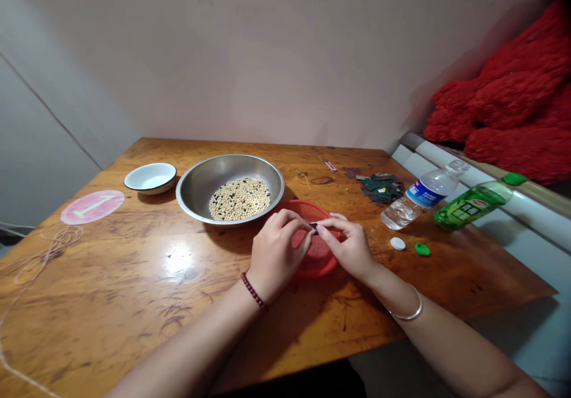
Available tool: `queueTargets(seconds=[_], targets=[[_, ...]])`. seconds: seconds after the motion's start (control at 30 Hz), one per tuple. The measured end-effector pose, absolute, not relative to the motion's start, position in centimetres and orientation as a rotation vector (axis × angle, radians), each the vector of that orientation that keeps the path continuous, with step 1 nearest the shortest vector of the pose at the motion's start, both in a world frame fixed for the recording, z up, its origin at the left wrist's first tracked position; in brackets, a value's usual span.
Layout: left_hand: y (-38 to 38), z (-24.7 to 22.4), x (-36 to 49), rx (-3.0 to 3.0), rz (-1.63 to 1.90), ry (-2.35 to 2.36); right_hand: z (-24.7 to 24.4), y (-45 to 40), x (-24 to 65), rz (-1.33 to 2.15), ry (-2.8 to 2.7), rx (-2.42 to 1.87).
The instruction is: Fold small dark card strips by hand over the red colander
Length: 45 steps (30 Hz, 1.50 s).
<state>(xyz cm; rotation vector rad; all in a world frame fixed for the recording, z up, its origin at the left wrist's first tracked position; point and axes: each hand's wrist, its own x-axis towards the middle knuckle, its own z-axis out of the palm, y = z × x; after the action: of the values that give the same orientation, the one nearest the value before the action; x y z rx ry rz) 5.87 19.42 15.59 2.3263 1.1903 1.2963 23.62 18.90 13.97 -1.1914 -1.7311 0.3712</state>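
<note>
My left hand (279, 240) and my right hand (350, 246) meet over a red mesh basket (328, 267). Between their pinched fingertips is a small dark piece (314, 228); both hands grip it, and its exact kind is too small to make out. Partly hidden by my hands, the basket's visible inside shows only red mesh. Just beyond my left hand stands a wide steel bowl (196, 187). Pale round beans (241, 201), mixed with scattered dark bits, cover its bottom.
At left are a white enamel bowl (150, 175), a pink disc (92, 207) and tangled string (49, 249). At right lie dark green scraps (381, 187), a clear bottle (422, 196), a green bottle (475, 201), a white cap (398, 243) and a green cap (422, 249).
</note>
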Motion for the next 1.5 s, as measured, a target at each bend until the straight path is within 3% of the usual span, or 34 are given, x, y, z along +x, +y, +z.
queueTargets(seconds=[0.47, 0.8, 1.5], targets=[[19.2, 15.9, 5.9, 2.282, 1.282, 1.314, 14.0, 18.9, 23.5, 0.39, -1.701, -1.189], [19.5, 16.1, 5.8, 2.109, 1.315, 1.061, 15.3, 19.2, 24.2, 0.851, -1.538, -1.092], [20.1, 16.1, 6.3, 1.804, 1.084, 0.915, 15.4, 19.3, 23.9, 1.065, -1.409, -1.083]])
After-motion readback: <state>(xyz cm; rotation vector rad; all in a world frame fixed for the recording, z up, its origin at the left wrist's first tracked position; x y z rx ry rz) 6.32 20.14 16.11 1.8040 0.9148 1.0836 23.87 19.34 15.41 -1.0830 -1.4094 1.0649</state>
